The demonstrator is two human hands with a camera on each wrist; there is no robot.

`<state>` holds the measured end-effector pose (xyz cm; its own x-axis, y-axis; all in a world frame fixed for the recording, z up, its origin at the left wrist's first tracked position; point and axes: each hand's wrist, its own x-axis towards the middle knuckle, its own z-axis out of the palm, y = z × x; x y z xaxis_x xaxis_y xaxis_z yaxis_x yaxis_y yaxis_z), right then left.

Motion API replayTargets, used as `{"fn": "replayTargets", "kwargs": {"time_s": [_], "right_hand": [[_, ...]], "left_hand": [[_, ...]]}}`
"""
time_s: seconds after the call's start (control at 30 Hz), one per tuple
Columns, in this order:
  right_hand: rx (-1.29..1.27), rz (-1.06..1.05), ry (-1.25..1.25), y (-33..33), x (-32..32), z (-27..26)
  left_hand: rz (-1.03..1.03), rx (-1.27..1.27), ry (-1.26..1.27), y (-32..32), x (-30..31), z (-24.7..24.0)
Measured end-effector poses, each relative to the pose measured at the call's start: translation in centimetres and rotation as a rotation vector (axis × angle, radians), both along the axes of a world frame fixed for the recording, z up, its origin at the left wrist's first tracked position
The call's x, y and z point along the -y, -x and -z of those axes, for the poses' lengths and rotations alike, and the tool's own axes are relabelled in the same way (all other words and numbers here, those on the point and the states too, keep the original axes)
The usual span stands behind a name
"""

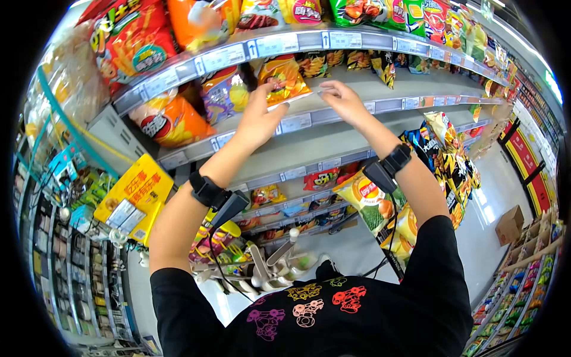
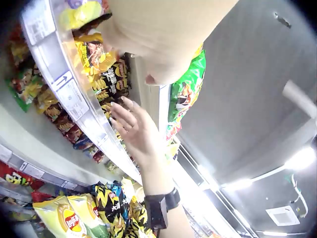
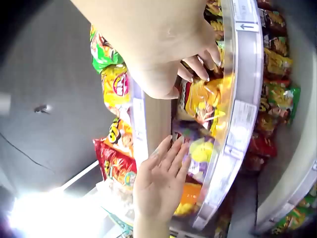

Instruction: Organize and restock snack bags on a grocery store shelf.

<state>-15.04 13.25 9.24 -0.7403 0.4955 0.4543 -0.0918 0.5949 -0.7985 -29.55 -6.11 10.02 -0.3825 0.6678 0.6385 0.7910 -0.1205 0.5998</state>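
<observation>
An orange-yellow snack bag (image 1: 284,78) stands at the front of the second shelf, behind its clear lip. My left hand (image 1: 259,118) reaches to the bag's left side, its fingers straight and the palm bare in the right wrist view. To the bag's right is my right hand (image 1: 346,105), fingers loosely bent over the shelf lip with nothing between them. In the left wrist view, the right hand (image 2: 136,131) shows its empty palm. A purple snack bag (image 1: 225,94) sits left of the orange-yellow one, close to the left fingertips.
Larger snack bags (image 1: 128,44) line the shelf above, whose price strip (image 1: 279,44) runs just over my hands. An orange chip bag (image 1: 171,121) is at the shelf's left end. Hanging chip bags (image 1: 366,199) crowd the right arm; a yellow sign (image 1: 135,193) juts out left.
</observation>
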Motion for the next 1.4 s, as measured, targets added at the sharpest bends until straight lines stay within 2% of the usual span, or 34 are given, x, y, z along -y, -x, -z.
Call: {"fn": "replayTargets", "kwargs": {"time_s": [0.1, 0.17, 0.23, 0.27, 0.33, 0.43, 0.47, 0.5, 0.57, 0.6, 0.7, 0.73, 0.77, 0.83, 0.93, 1.03, 1.07, 1.17, 1.2, 1.23, 1.27, 1.3, 1.37, 1.4], "right_hand": [[0.028, 0.11, 0.004, 2.7, -5.2, -0.7], [0.013, 0.187, -0.041, 5.4, -10.1, 0.0], [0.037, 0.206, 0.049, 7.1, -12.7, -0.1], [0.077, 0.207, 0.083, 7.8, -13.7, -0.2], [0.142, 0.181, 0.162, 9.4, -15.3, 0.1], [0.08, 0.176, -0.06, 12.7, -17.4, 1.1], [0.203, 0.204, -0.093, 13.3, -18.4, 0.9], [0.179, 0.196, -0.055, 13.9, -18.8, 1.1], [0.136, 0.176, 0.019, 15.3, -19.4, 1.4], [0.13, 0.037, 0.074, 15.5, -19.6, 1.0], [0.174, 0.004, 0.038, 15.7, -19.3, 0.7], [0.183, 0.087, -0.027, 16.3, -19.7, 1.0], [0.213, 0.045, 0.021, 16.3, -19.8, 1.2], [0.272, -0.031, 0.115, 15.3, -19.1, 0.5], [0.176, 0.078, 0.045, 14.1, -17.6, -0.2], [0.154, 0.006, 0.187, 11.2, -15.7, -1.8], [0.143, -0.11, 0.307, 11.6, -17.3, -0.9], [0.112, -0.034, 0.325, 10.7, -18.5, -1.0], [0.097, 0.031, 0.24, 9.3, -17.8, -1.7], [0.055, -0.014, 0.317, 9.1, -18.9, -1.4], [0.067, 0.017, 0.409, 6.8, -16.7, -2.3], [0.074, 0.047, 0.497, 4.3, -13.8, -4.7], [0.166, 0.131, 0.548, 1.4, -11.9, -6.7], [0.192, 0.144, 0.592, -0.5, -10.1, -7.6]], "left_hand": [[0.043, -0.078, 0.068, -1.7, -4.2, -1.6], [0.033, 0.02, 0.08, -0.7, -9.1, -0.8], [-0.031, 0.103, 0.126, 0.1, -12.8, -0.4], [0.0, 0.163, 0.096, 0.9, -14.7, 0.4], [-0.053, 0.09, 0.073, 1.7, -16.3, 0.7], [-0.041, 0.1, 0.125, 2.3, -17.1, 0.8], [-0.052, 0.06, 0.141, 2.2, -17.1, 0.8], [-0.063, 0.022, 0.155, 2.3, -17.4, 1.0], [0.002, 0.115, 0.182, 3.8, -19.1, 2.1], [0.037, 0.19, 0.183, 4.1, -19.6, 2.2], [0.085, 0.359, 0.158, 4.4, -20.2, 2.5], [0.095, 0.407, 0.146, 4.2, -20.1, 2.4], [0.087, 0.401, 0.144, 4.1, -19.9, 2.3], [0.076, 0.392, 0.137, 4.0, -20.0, 2.3], [0.038, 0.418, 0.165, 4.0, -20.3, 2.1], [0.165, 0.4, 0.021, 3.7, -20.0, 2.1], [0.17, 0.372, 0.005, 3.5, -19.8, 2.1], [0.201, 0.282, -0.058, 3.5, -19.5, 1.8], [0.224, 0.241, -0.087, 3.8, -19.6, 1.6], [0.248, 0.206, -0.11, 3.6, -19.2, 2.0], [0.227, 0.41, 0.0, 0.3, -15.6, -0.7], [0.275, 0.298, 0.065, 0.2, -14.5, -1.3], [0.175, 0.276, 0.135, 0.2, -13.1, -1.2], [0.023, 0.207, 0.175, -1.1, -11.7, -1.8]]}}
